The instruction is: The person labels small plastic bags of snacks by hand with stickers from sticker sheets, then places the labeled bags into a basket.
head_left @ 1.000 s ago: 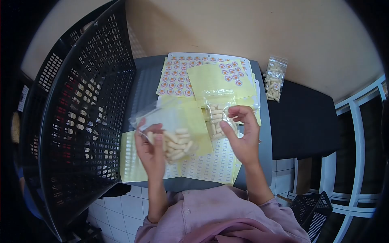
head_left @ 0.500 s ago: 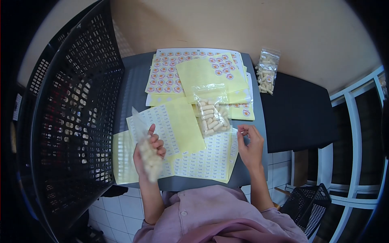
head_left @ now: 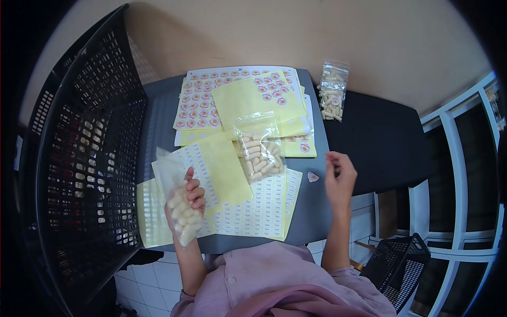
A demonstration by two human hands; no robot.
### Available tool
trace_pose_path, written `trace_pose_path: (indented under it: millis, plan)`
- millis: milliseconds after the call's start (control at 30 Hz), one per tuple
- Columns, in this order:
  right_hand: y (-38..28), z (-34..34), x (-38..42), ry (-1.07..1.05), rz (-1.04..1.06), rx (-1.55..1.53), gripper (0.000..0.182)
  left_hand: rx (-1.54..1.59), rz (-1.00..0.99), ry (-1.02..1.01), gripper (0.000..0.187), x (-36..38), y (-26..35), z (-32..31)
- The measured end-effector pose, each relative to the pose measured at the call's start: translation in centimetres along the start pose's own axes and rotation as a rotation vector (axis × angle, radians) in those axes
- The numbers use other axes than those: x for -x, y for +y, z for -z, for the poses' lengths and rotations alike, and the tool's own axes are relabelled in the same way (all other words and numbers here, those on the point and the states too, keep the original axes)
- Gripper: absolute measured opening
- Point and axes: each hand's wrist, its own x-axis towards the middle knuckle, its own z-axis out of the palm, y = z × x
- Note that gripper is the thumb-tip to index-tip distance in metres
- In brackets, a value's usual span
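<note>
My left hand [head_left: 191, 194] is wrapped round a clear zip bag of pale finger-shaped pieces [head_left: 186, 219], held tilted above the left of the table. My right hand [head_left: 340, 171] hovers at the table's right edge, fingers loosely curled and a little apart, with nothing visible in them. Just left of it lies a single small sticker [head_left: 312, 177] on the grey surface. A second filled clear bag [head_left: 260, 153] rests on the papers in the middle. Around it are sheets of round pink-and-orange stickers [head_left: 198, 105] and sheets of small printed labels [head_left: 248, 219].
A tall black perforated basket [head_left: 90, 132] stands along the left side. At the right a black surface [head_left: 385, 142] adjoins the grey table [head_left: 311, 211], and another filled bag [head_left: 334, 98] bearing a round sticker lies at its back. A black basket [head_left: 398, 267] is on the lower right.
My right hand has moved right, away from the sheets, and the small sticker now shows on the table. My left hand still holds its bag, now less blurred. The whole view has shifted slightly.
</note>
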Motion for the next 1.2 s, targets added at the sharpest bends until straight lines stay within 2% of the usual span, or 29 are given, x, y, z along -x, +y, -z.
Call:
trace_pose_path:
  millis: [33, 167, 267, 367, 500, 567, 633, 767, 833, 867, 900, 967, 1000, 1067, 1133, 1200]
  plan:
    - [0.6, 0.6, -0.3, 0.063, -0.047, 0.011, 0.011, 0.045, -0.011, -0.019, 0.048, 0.1, 0.3, 0.2]
    - [-0.2, 1.2, 0.0, 0.078, -0.015, 0.113, 0.011, 0.090, -0.047, -0.063, 0.045, 1.0, 2.1, -0.6]
    - [-1.6, -1.2, 1.1, -0.033, 0.075, -0.020, 0.011, 0.024, -0.123, -0.067, 0.044, 2.4, 3.9, -0.8]
    - [-4.1, -4.2, 1.9, -0.249, 0.306, -0.065, 0.010, -0.028, -0.175, -0.074, 0.044, 4.4, 5.2, -0.9]
    - [-6.3, -6.3, -0.1, -0.332, 0.307, -0.055, 0.010, -0.043, -0.196, -0.074, 0.043, 6.6, 5.5, -0.3]
    - [-6.3, -7.9, -2.0, -0.221, 0.263, -0.185, 0.011, -0.045, -0.216, -0.043, 0.042, 7.2, 5.5, 0.3]
    - [-6.8, -8.2, -4.8, -0.292, 0.163, -0.029, 0.011, -0.020, -0.218, -0.025, 0.043, 7.6, 5.4, 0.4]
    - [-2.4, -8.9, -12.3, -0.026, 0.217, -0.157, 0.015, -0.054, -0.198, -0.018, 0.042, 7.1, 4.9, -0.4]
    - [0.3, -8.8, -14.2, -0.030, 0.213, -0.072, 0.018, -0.054, -0.163, -0.011, 0.039, 6.5, 5.0, -0.8]
    - [0.7, -8.8, -14.7, -0.115, 0.261, -0.013, 0.019, -0.014, -0.071, -0.076, 0.034, 5.5, 5.2, -1.2]
    - [1.1, -8.7, -15.3, -0.204, 0.308, 0.048, 0.020, -0.013, -0.067, -0.083, 0.034, 4.5, 5.1, -1.6]
    - [1.6, -9.1, -15.6, -0.270, 0.312, 0.040, 0.019, -0.156, 0.028, -0.020, 0.030, 1.8, 4.9, -2.9]
    - [1.6, -9.3, -15.7, -0.314, 0.341, 0.083, 0.018, -0.161, 0.138, -0.085, 0.030, 0.0, 5.1, -3.3]
    - [1.7, -10.0, -16.0, -0.388, 0.349, 0.140, 0.016, -0.371, 0.252, -0.155, 0.034, -4.2, 5.4, -4.2]
    - [2.1, -10.8, -16.4, -0.390, 0.320, 0.183, 0.015, -0.442, 0.304, -0.097, 0.040, -8.6, 5.0, -5.0]
    - [2.9, -11.8, -16.8, -0.394, 0.217, 0.262, 0.014, -0.427, 0.425, -0.318, 0.043, -14.2, 4.0, -4.7]
